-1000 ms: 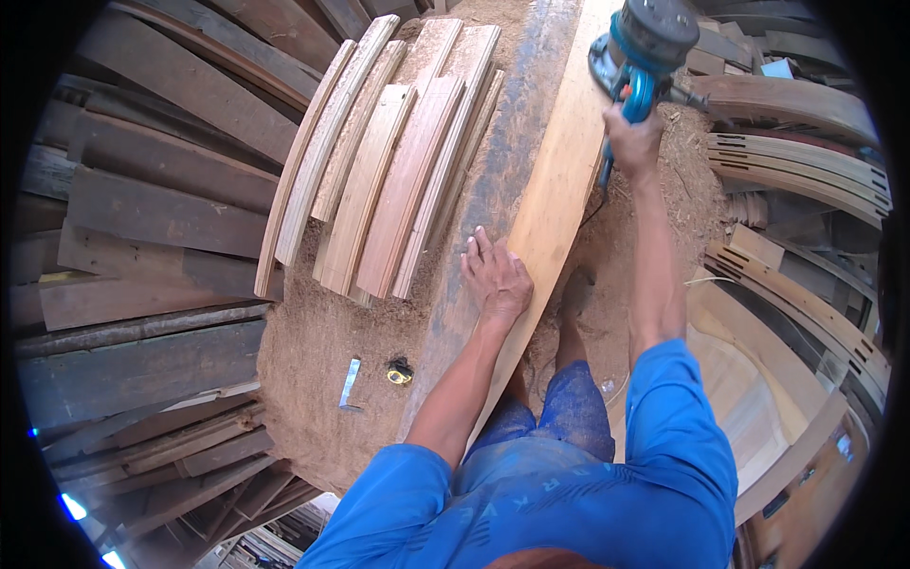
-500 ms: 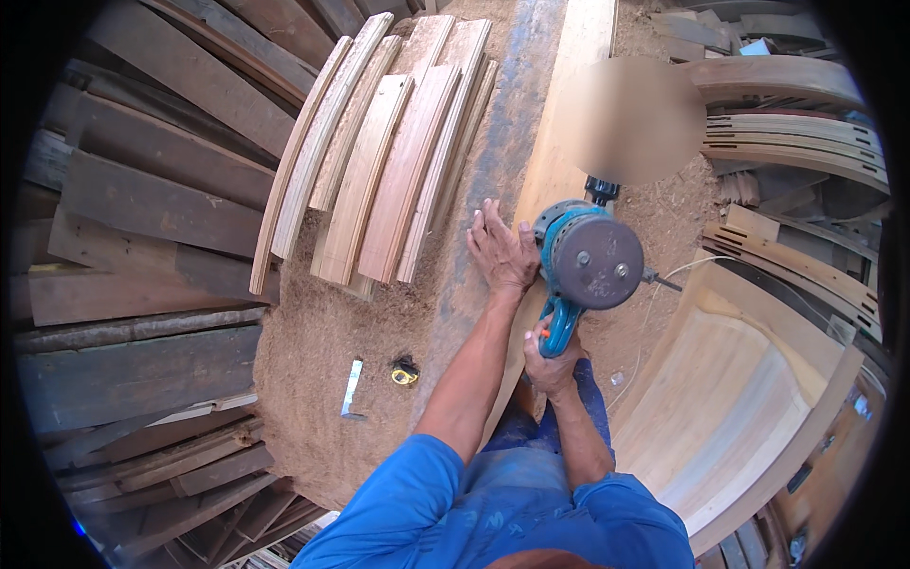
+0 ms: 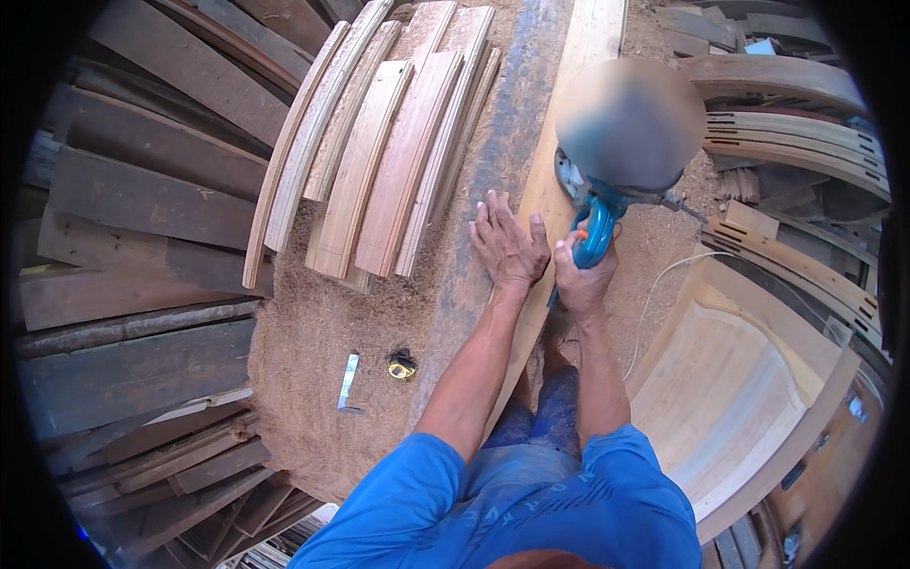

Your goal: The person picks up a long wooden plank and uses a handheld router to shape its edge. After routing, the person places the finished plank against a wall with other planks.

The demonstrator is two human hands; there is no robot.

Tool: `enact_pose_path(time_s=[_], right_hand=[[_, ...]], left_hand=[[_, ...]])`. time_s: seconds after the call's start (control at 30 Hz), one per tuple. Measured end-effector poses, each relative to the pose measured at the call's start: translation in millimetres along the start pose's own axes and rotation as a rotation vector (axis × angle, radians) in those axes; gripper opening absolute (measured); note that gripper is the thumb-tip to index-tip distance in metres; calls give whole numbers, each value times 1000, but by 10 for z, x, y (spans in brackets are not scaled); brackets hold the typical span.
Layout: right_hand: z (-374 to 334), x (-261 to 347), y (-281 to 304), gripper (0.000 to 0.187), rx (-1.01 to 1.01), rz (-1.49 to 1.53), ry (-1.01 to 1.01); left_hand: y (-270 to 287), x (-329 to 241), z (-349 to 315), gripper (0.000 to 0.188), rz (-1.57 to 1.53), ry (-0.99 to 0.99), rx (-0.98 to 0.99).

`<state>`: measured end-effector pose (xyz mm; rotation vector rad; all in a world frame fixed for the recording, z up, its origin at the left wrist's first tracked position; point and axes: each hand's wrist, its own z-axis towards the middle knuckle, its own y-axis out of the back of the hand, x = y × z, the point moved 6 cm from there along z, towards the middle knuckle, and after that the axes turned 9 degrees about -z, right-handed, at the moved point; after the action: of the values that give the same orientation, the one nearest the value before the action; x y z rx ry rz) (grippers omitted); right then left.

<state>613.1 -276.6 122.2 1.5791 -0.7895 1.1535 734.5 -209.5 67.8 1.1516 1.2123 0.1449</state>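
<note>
A long pale board [image 3: 542, 180] runs away from me along the dusty bench [image 3: 500, 133]. My left hand [image 3: 510, 242] lies flat across the bench and the board's left edge, fingers spread, holding nothing. Just to its right, my right hand [image 3: 584, 275] is wrapped around the looped rear handle of a teal electric router [image 3: 597, 232] with an orange button. The router's round base sits over the board's right side. A blurred patch hides most of its motor housing.
Several curved wooden pieces [image 3: 384, 161] lie at the left on sawdust. Nearer are a small square [image 3: 348, 384] and a tape measure [image 3: 402, 365]. A pale cord [image 3: 649, 294] loops past a large panel [image 3: 730, 389] at the right. Stacked curved rails [image 3: 796, 142] stand beyond.
My right hand has pushed the router forward and slightly right, away from my body. My left hand stays nearly in place on the board's edge.
</note>
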Motion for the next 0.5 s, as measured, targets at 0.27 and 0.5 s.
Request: enact_pose_path(time_s=[0.27,0.5], right_hand=[[1598,-131,-69,31,-71,48,166],[3014,101,-134,34,-38,-73,188]], left_hand=[[-25,-14,4,70,106,-40,-69],[-14,-16,13,68,167,-22,-47]])
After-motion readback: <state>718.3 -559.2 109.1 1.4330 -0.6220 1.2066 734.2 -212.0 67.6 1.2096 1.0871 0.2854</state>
